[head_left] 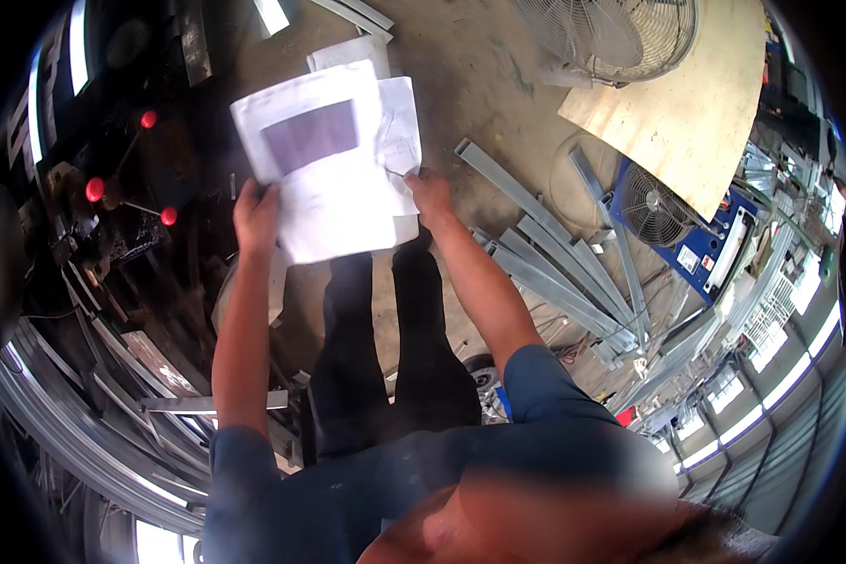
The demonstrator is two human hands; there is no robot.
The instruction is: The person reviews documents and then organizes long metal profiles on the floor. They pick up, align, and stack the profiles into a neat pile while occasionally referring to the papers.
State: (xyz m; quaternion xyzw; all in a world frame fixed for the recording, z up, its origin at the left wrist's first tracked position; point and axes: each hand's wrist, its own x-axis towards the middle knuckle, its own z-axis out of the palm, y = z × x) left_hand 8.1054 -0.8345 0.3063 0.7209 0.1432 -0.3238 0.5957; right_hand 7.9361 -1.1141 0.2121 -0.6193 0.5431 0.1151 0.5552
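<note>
Several white paper sheets (334, 211) are held up in front of me, one bearing a dark grey printed rectangle. At their lower left edge my left hand (256, 216) grips them with thumb and fingers closed. My right hand (429, 195) pinches the right side, where a second sheet (401, 122) with line drawings sticks out behind the front one. Another sheet's top edge shows above the rest. The fingers behind the paper are hidden.
Grey metal profiles (559, 268) lie on the floor at right, near a blue machine with a fan (656, 207). A large caged fan (620, 38) and a plywood sheet (672, 103) stand beyond. At left is a dark machine with red knobs (95, 189), above stacked metal lengths (94, 442).
</note>
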